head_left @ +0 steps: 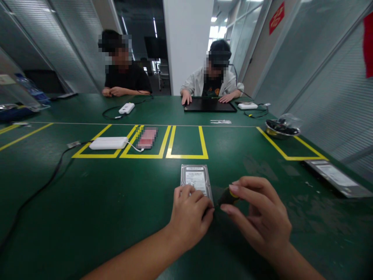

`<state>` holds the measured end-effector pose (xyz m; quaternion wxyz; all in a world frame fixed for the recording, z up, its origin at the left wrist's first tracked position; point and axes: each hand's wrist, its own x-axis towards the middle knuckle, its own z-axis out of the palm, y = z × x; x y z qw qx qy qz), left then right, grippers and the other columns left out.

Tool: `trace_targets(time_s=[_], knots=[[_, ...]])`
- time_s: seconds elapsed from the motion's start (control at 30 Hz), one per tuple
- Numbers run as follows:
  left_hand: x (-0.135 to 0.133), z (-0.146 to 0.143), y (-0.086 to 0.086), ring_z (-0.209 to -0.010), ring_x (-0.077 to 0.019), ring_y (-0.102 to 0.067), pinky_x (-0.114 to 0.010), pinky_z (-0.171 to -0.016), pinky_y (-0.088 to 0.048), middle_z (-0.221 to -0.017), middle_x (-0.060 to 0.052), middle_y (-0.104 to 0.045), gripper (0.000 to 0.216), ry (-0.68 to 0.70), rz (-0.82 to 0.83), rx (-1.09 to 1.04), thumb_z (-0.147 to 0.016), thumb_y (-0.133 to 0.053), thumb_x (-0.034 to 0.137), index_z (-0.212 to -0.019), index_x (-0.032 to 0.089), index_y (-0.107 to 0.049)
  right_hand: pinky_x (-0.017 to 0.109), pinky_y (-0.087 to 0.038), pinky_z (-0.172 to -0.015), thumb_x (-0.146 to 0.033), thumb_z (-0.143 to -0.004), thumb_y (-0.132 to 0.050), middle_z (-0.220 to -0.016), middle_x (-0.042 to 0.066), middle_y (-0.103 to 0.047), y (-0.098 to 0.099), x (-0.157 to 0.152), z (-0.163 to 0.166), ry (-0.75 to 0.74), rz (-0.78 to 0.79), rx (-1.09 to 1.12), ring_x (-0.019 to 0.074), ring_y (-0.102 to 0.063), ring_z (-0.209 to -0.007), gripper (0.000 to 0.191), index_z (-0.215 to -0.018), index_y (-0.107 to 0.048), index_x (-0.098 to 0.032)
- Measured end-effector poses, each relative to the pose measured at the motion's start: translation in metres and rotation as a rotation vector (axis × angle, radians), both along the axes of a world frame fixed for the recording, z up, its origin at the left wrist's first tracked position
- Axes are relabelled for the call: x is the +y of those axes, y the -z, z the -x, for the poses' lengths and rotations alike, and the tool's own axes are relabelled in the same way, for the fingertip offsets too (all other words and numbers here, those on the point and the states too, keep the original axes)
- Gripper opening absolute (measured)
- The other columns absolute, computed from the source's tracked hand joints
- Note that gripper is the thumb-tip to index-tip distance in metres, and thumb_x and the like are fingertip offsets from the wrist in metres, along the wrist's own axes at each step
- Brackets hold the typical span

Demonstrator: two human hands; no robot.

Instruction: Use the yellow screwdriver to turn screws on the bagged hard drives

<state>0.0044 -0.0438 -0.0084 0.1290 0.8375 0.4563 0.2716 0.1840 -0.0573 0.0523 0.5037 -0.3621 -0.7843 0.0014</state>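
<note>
A silver hard drive (196,177) with a white label lies flat on the green table in front of me. My left hand (192,212) is closed over its near end, fingers curled on top, hiding that part. Just right of the drive, my right hand (256,214) pinches a short, dark screwdriver (228,196) with a yellow band between thumb and fingers. The screwdriver's front end points left toward the drive's near right corner; whether it touches cannot be made out.
Another drive-like metal unit (335,177) lies at the right. Beyond are a metal bowl (281,130) of dark items, a white power bank (109,143) on a black cable, and a blurred pink phone-shaped thing (147,138). Across the table, one person touches a black panel (210,105); another sits left.
</note>
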Motion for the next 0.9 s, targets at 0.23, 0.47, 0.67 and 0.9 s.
trace_targets(time_s=[0.23, 0.47, 0.67, 0.9], knots=[[0.0, -0.0001, 0.0004, -0.096, -0.0277, -0.049, -0.049, -0.084, -0.03, -0.088, -0.001, -0.067, 0.003, -0.008, -0.012, 0.008, -0.087, -0.065, 0.026, -0.086, 0.024, -0.066, 0.031, -0.058, -0.072, -0.006, -0.082, -0.066, -0.101, 0.008, -0.061, 0.0004, 0.0018, -0.0015, -0.007, 0.044, 0.043, 0.0179, -0.062, -0.087, 0.042, -0.12, -0.06, -0.02], [0.0008, -0.0002, 0.0012, -0.096, -0.0276, -0.049, -0.049, -0.085, -0.03, -0.087, -0.001, -0.067, 0.004, -0.011, -0.022, 0.015, -0.087, -0.065, 0.028, -0.086, 0.024, -0.066, 0.031, -0.057, -0.075, -0.006, -0.079, -0.07, -0.105, 0.008, -0.059, 0.0048, 0.0034, -0.005, -0.043, 0.058, 0.07, 0.0172, -0.061, -0.091, 0.044, -0.12, -0.061, -0.02], [0.001, 0.0003, 0.0006, -0.096, -0.0276, -0.049, -0.048, -0.085, -0.03, -0.087, -0.001, -0.067, 0.004, -0.005, -0.01, 0.02, -0.087, -0.065, 0.027, -0.085, 0.024, -0.066, 0.032, -0.058, -0.077, -0.003, -0.081, -0.066, -0.105, 0.008, -0.062, 0.0039, 0.0036, -0.0054, -0.059, 0.079, 0.064, 0.0176, -0.063, -0.091, 0.047, -0.124, -0.06, -0.02], [0.0009, 0.0014, 0.0008, -0.096, -0.0273, -0.049, -0.048, -0.084, -0.03, -0.086, -0.001, -0.066, 0.005, 0.005, -0.029, 0.02, -0.088, -0.065, 0.027, -0.084, 0.023, -0.065, 0.032, -0.058, -0.073, -0.01, -0.079, -0.072, -0.106, 0.008, -0.061, 0.0035, 0.0039, -0.0066, -0.034, 0.043, 0.054, 0.0193, -0.063, -0.091, 0.042, -0.118, -0.063, -0.022]])
